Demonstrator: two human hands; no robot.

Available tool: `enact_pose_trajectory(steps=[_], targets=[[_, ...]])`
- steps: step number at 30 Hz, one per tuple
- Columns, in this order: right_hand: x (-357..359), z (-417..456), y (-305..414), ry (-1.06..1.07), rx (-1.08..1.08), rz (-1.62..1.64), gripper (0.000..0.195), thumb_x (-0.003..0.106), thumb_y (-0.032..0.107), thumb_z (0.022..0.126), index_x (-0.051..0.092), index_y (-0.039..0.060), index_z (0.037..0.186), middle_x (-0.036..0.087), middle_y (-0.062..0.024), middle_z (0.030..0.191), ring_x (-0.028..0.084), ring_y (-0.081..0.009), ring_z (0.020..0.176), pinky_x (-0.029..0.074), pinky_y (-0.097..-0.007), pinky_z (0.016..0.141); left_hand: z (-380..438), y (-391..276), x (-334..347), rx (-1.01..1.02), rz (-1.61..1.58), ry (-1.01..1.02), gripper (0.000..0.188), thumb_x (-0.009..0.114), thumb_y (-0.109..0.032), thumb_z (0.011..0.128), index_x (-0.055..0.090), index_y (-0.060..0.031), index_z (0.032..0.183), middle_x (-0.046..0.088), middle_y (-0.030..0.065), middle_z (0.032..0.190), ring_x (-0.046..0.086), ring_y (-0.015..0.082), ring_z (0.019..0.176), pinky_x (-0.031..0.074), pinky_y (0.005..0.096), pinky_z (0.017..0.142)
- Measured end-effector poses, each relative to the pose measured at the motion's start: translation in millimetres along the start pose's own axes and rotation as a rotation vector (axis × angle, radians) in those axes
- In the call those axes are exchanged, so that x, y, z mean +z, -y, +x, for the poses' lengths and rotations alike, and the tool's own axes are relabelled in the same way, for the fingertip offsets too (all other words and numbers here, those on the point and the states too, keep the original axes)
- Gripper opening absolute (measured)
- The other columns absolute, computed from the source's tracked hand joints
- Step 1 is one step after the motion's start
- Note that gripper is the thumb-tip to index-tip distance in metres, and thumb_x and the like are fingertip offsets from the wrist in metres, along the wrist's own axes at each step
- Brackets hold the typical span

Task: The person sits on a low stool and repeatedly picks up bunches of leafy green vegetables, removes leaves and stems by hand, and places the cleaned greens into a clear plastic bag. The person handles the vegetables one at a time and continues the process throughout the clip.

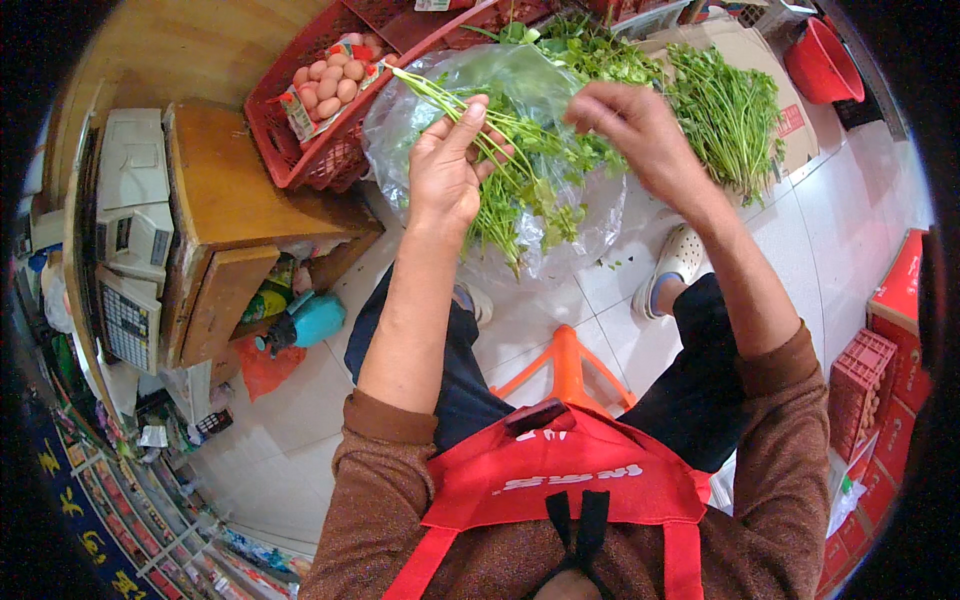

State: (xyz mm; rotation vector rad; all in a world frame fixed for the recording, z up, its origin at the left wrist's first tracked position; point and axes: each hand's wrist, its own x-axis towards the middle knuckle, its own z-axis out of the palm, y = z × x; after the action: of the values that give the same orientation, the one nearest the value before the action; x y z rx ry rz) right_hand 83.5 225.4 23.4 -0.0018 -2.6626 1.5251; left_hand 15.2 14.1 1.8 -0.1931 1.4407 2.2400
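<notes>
My left hand point(450, 161) grips a few long, thin leafy green stalks point(427, 90), their pale root ends pointing to the upper left. To the right, over the leaves, is my right hand point(630, 124), blurred with its fingers curled; whether it pinches anything is unclear. Beneath both hands a clear plastic bag point(394, 127) is spread, with loose greens point(499, 225) on it. More leafy greens point(600, 52) lie behind my right hand. A large bunch of similar greens point(724, 112) rests on flattened cardboard point(795, 97) at the right.
A red plastic crate point(277, 161) with packed eggs point(328, 86) stands at upper left. Below it are a wooden cabinet point(240, 195), a scale point(131, 247) and a blue spray bottle point(319, 319). An orange stool point(566, 367) is between my legs. A red bucket point(825, 67) stands upper right.
</notes>
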Motion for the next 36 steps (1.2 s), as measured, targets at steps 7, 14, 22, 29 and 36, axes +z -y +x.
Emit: enact_pose_trajectory(steps=[7, 14, 22, 29, 36], targets=[[36.1, -10.1, 13.7, 0.261, 0.1, 0.059, 0.021, 0.061, 0.019, 0.09, 0.061, -0.0021, 0.09, 0.057, -0.003, 0.07, 0.049, -0.009, 0.067, 0.042, -0.0272, 0.062, -0.9, 4.6, 9.0, 0.07, 0.097, -0.03, 0.02, 0.069, -0.015, 0.087, 0.065, -0.0021, 0.102, 0.063, 0.0031, 0.081, 0.063, 0.0136, 0.068, 0.058, 0.0289, 0.058], [28.2, -8.4, 4.5, 0.227, -0.011, 0.24, 0.012, 0.047, 0.006, 0.089, 0.057, 0.0012, 0.084, 0.04, 0.0028, 0.064, 0.037, -0.0081, 0.062, 0.033, -0.0265, 0.056, -0.8, 0.7, 5.7, 0.079, 0.09, -0.053, 0.018, 0.069, -0.017, 0.088, 0.064, -0.0027, 0.098, 0.063, 0.0036, 0.08, 0.064, 0.0143, 0.068, 0.058, 0.0285, 0.057], [-27.0, 19.4, -12.5, -0.372, -0.3, -0.234, 0.023, 0.048, 0.017, 0.095, 0.058, 0.0063, 0.113, 0.061, -0.0085, 0.103, 0.058, -0.0177, 0.096, 0.043, -0.0296, 0.089, 9.2, -13.9, -16.8, 0.015, -0.147, -0.085, 0.017, 0.068, -0.019, 0.089, 0.059, -0.0055, 0.094, 0.061, 0.0039, 0.081, 0.063, 0.0169, 0.078, 0.058, 0.0331, 0.069], [-29.3, 17.9, -23.7, -0.248, -0.143, 0.003, 0.028, 0.049, 0.024, 0.098, 0.063, 0.0014, 0.107, 0.065, -0.0055, 0.094, 0.06, -0.0154, 0.09, 0.046, -0.0294, 0.083, 13.5, -12.2, -20.9, -0.026, -0.241, -0.083, 0.016, 0.068, -0.018, 0.088, 0.061, -0.0063, 0.095, 0.061, 0.0038, 0.082, 0.064, 0.0174, 0.078, 0.058, 0.0343, 0.072], [4.7, 3.5, -15.7, 0.278, 0.138, 0.391, 0.031, 0.05, 0.031, 0.097, 0.068, 0.0062, 0.103, 0.068, -0.002, 0.085, 0.061, -0.0099, 0.078, 0.046, -0.0231, 0.069, 14.2, -9.2, -20.7, -0.092, -0.305, -0.092, 0.017, 0.067, -0.018, 0.089, 0.061, -0.0063, 0.1, 0.064, 0.006, 0.083, 0.064, 0.0177, 0.079, 0.058, 0.0335, 0.072]])
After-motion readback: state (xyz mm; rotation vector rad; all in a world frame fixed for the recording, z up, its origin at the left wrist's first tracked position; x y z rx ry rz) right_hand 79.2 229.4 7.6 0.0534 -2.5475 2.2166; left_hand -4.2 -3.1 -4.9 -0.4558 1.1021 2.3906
